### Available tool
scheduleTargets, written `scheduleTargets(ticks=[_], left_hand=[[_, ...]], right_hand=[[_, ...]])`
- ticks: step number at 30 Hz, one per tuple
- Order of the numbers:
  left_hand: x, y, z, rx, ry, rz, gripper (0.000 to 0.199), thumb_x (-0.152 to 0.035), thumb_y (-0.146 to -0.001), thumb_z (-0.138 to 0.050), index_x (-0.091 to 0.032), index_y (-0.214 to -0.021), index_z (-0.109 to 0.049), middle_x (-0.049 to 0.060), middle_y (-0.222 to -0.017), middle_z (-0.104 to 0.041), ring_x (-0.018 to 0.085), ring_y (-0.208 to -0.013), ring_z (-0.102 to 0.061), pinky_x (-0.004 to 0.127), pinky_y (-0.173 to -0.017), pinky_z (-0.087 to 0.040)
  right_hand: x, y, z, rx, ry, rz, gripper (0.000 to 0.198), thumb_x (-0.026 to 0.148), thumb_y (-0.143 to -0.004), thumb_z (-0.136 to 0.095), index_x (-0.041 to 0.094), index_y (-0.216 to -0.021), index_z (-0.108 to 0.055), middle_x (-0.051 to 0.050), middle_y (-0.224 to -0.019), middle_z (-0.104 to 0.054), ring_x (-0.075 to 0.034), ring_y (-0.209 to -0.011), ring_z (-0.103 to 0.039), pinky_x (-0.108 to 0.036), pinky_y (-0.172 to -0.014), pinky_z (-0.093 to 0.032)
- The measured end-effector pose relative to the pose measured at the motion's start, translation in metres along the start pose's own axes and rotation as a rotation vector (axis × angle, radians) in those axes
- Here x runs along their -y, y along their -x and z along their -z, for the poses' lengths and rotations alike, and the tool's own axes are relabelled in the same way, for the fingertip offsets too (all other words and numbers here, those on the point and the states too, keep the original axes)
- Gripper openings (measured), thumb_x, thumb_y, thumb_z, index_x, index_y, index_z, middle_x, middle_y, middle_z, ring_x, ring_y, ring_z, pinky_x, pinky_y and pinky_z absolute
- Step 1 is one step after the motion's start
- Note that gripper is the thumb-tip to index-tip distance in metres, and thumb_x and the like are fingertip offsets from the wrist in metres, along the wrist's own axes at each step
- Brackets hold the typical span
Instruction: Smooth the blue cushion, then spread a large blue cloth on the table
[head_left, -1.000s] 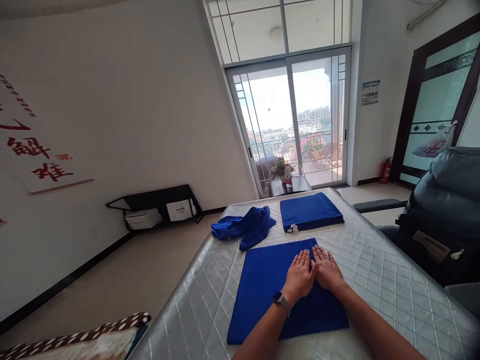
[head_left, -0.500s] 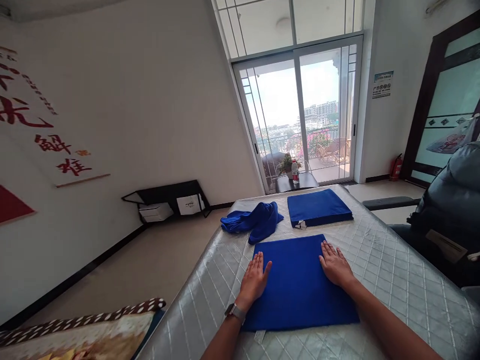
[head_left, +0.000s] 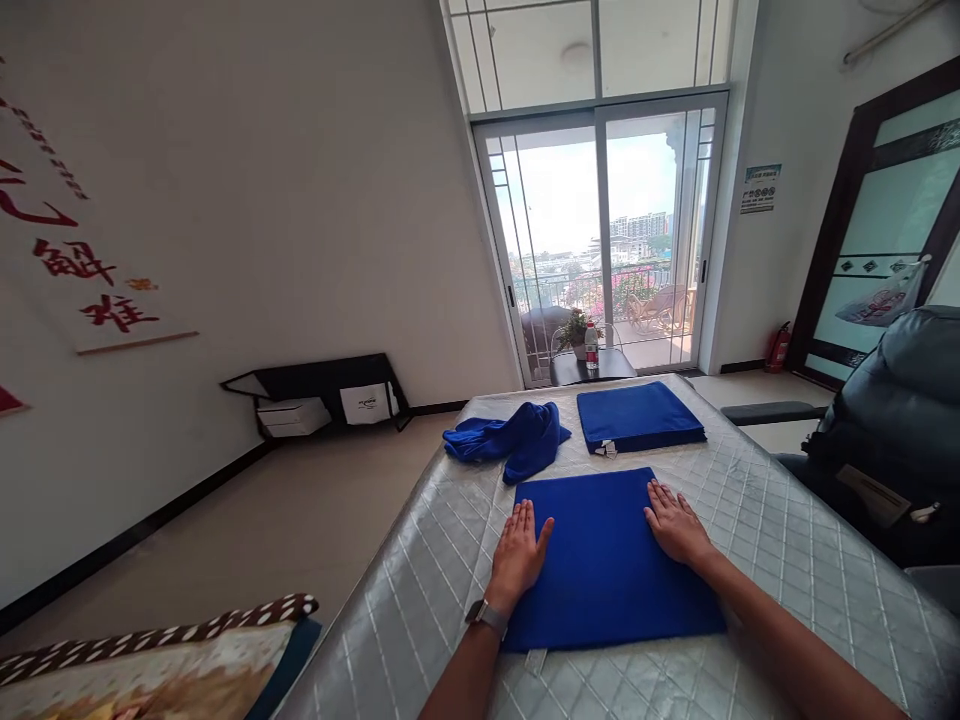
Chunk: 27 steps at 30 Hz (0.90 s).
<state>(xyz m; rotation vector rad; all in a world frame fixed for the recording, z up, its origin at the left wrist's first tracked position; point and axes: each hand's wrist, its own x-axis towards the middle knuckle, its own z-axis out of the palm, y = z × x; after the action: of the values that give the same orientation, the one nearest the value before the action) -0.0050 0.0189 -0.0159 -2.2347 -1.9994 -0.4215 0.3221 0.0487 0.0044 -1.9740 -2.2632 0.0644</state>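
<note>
Moved apart since one second ago, from side by side near the far right corner to opposite sides of the folded blue cloth [head_left: 596, 560]: left hand [head_left: 521, 552] now at the left edge, right hand [head_left: 679, 527] at the right edge, toward the far corner. For both, grip released: palms down, fingers straight and close together, thumbs turned toward the middle, grasping nothing. As for the cloth, lies flat on the quilted mattress [head_left: 787, 520], between both hands, with a small white label [head_left: 536, 661] showing at the near edge, toward the left. Around the left wrist, a watch [head_left: 487, 617]. Beyond the far left corner, just beside, a crumpled heap of blue fabric [head_left: 517, 440]. Farther and to the right, a neat blue stack [head_left: 641, 413], with another white label [head_left: 609, 450] at its near side. Past the mattress, a dark chair [head_left: 600, 371] bearing a bottle [head_left: 592, 347] and a potted plant [head_left: 576, 328], before glass doors [head_left: 602, 230]. At the right, a black armchair [head_left: 900, 390]; at the lower left, a patterned blanket [head_left: 165, 665].
</note>
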Motion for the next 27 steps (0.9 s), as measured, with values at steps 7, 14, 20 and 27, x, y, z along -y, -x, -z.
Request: scheduleTargets(ticks=[7,14,20,27], left_hand=[[-0.001,0.000,0.001,0.002,0.006,0.008,0.081,-0.062,-0.097,-0.011,-0.002,-0.148,-0.033,0.020,-0.152,-0.037,0.027,-0.144,-0.029,0.043,-0.117,-0.027],[-0.001,-0.001,-0.001,-0.010,0.035,0.029,0.082,-0.063,-0.097,-0.013,-0.002,-0.148,-0.033,0.019,-0.153,-0.035,0.027,-0.144,-0.028,0.042,-0.117,-0.027],[-0.002,-0.002,-0.001,0.000,0.024,0.026,0.080,-0.062,-0.097,-0.012,-0.004,-0.149,-0.032,0.018,-0.154,-0.033,0.026,-0.144,-0.029,0.042,-0.117,-0.027],[-0.005,-0.001,0.002,-0.026,-0.024,0.033,0.077,-0.061,-0.098,-0.013,-0.007,-0.150,-0.030,0.018,-0.153,-0.035,0.027,-0.143,-0.030,0.046,-0.116,-0.029]], right_hand=[[0.000,0.024,0.005,-0.047,0.034,0.032,0.063,0.039,-0.097,-0.016,0.011,-0.154,-0.020,-0.008,-0.161,-0.018,-0.020,-0.148,-0.010,-0.045,-0.119,-0.009],[-0.005,0.047,-0.004,-0.050,0.026,0.042,0.063,0.038,-0.097,-0.017,0.012,-0.154,-0.020,-0.007,-0.161,-0.017,-0.021,-0.148,-0.010,-0.046,-0.119,-0.013],[-0.006,0.042,-0.004,-0.015,-0.017,0.052,0.064,0.040,-0.097,-0.017,0.012,-0.154,-0.020,-0.007,-0.161,-0.017,-0.020,-0.148,-0.010,-0.046,-0.119,-0.010],[-0.005,0.044,0.001,0.030,-0.047,0.029,0.065,0.042,-0.097,-0.015,0.011,-0.154,-0.020,-0.006,-0.161,-0.015,-0.019,-0.148,-0.011,-0.045,-0.120,-0.006]])
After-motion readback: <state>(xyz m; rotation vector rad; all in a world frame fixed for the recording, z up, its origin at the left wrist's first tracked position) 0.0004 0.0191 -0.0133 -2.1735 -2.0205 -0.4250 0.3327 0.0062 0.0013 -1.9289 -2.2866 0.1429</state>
